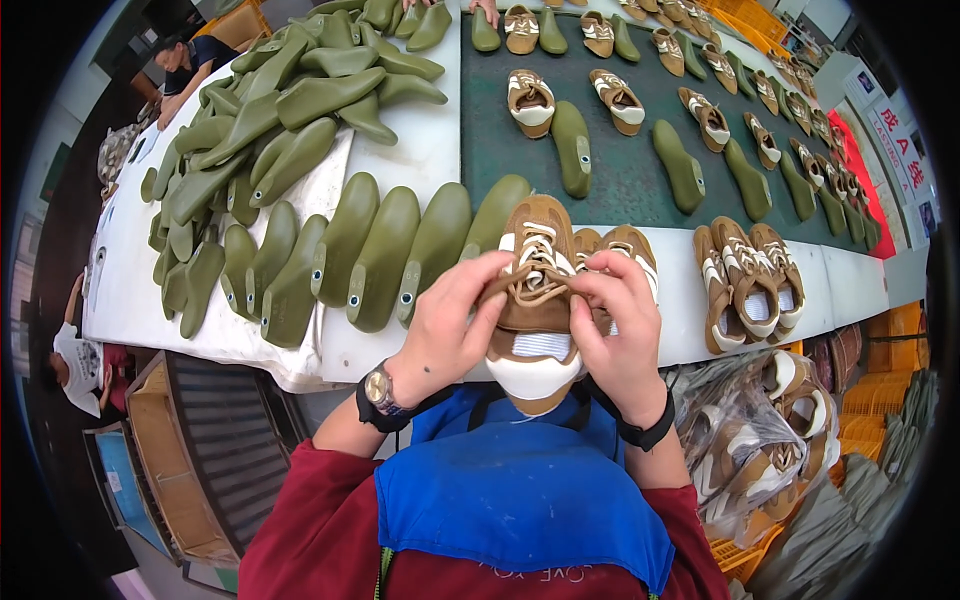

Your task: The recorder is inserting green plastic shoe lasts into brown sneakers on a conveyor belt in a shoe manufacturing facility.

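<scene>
- The laces [540, 291] at the fingers [486, 268] looked matt and corded.
- Beneath them, the shoe [537, 319] looked like napped suede.
- Left of the fingers, the lasts [386, 262] were smooth, faintly glossy plastic.
- Beyond, the belt [622, 190] looked matt and scuffed.
- Below the fingers, the apron [520, 505] was matt cloth.

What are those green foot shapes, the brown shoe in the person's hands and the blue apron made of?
Green foot shapes: probably hard plastic, smooth with a soft sheen. Brown shoe: suede-like, judging by its matte, velvety surface; its smooth white heel patch could be leather or synthetic. Blue apron: apparently cloth, matte and draping; fibre unclear.
</scene>
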Tool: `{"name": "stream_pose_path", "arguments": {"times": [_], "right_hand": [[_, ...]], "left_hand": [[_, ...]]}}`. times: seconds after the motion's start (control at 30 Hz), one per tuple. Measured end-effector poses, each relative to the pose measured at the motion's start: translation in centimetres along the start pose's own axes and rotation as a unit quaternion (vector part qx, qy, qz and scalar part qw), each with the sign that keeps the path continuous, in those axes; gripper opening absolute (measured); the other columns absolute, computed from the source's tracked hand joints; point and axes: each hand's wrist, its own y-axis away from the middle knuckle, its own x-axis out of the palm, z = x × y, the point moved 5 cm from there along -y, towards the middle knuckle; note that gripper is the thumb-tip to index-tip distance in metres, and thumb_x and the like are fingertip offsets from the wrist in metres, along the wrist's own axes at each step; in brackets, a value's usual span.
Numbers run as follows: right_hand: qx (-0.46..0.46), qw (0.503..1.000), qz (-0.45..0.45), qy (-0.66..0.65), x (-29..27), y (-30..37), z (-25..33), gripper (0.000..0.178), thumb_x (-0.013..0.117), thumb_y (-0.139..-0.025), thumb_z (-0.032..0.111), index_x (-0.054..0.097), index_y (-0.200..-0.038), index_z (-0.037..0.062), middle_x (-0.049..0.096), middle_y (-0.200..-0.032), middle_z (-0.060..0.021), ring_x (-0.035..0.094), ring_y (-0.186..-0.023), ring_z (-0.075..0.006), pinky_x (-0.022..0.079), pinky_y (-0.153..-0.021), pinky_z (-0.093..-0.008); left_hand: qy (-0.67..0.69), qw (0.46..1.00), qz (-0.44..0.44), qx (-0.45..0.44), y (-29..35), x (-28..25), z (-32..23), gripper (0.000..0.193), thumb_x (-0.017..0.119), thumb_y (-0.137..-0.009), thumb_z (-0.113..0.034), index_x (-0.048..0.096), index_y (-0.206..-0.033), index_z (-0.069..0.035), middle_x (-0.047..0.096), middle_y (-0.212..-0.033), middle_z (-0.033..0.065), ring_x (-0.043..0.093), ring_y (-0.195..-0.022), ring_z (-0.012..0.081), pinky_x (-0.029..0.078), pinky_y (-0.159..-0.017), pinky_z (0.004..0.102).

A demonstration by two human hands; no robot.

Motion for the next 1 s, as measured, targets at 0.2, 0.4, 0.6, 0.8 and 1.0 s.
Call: {"name": "stream_pose_path", "arguments": {"times": [0.2,0.4,0.6,0.8,1.0], "right_hand": [[-0.018,0.985,0.148,0.090,0.7,-0.8,1.5,0.046,0.073,-0.070,0.007,0.059,-0.113,0.0112,0.051,-0.125,-0.0168,0.058,-0.099,-0.0312,0.051,-0.079,-0.0370],[0.005,0.964,0.209,0.166,2.0,-1.0,0.8,0.047,0.075,-0.068,0.010,0.054,-0.111,0.0111,0.058,-0.111,-0.0141,0.064,-0.088,-0.0327,0.054,-0.069,-0.0404],[0.003,0.991,0.065,0.117,0.8,-1.8,0.7,0.020,0.063,-0.077,0.006,0.064,-0.097,0.0075,0.067,-0.083,-0.0115,0.066,-0.068,-0.0273,0.053,-0.058,-0.0362],[0.005,0.991,0.051,0.127,1.0,-1.7,0.5,0.022,0.063,-0.078,0.004,0.065,-0.100,0.0064,0.068,-0.088,-0.0125,0.067,-0.072,-0.0286,0.053,-0.061,-0.0358],[0.070,0.994,0.014,0.087,-0.8,-0.4,-1.3,0.026,0.059,-0.077,-0.005,0.063,-0.102,0.0009,0.067,-0.101,-0.0169,0.066,-0.092,-0.0312,0.052,-0.080,-0.0359]], "left_hand": [[0.046,0.994,-0.101,-0.015,0.4,-0.7,0.5,0.029,0.058,-0.086,0.001,0.052,-0.114,0.001,0.063,-0.094,0.0144,0.065,-0.080,0.0223,0.052,-0.073,0.0315],[0.052,0.995,-0.074,-0.032,0.1,-0.2,0.4,0.027,0.058,-0.086,0.001,0.052,-0.112,0.001,0.063,-0.095,0.0158,0.065,-0.081,0.0249,0.052,-0.073,0.0320],[0.011,0.997,-0.071,-0.012,-0.6,-0.7,0.7,0.030,0.058,-0.086,0.000,0.050,-0.116,0.001,0.062,-0.095,0.0154,0.064,-0.082,0.0241,0.052,-0.074,0.0316],[0.134,0.982,-0.076,-0.109,0.2,-0.9,2.5,0.043,0.060,-0.088,-0.005,0.043,-0.126,-0.001,0.058,-0.105,0.0145,0.059,-0.099,0.0212,0.049,-0.085,0.0319],[-0.352,0.933,-0.059,0.038,-0.1,-1.5,3.6,0.042,0.065,-0.076,-0.009,0.057,-0.117,-0.008,0.051,-0.122,0.0161,0.042,-0.123,0.0384,0.032,-0.105,0.0503]]}}
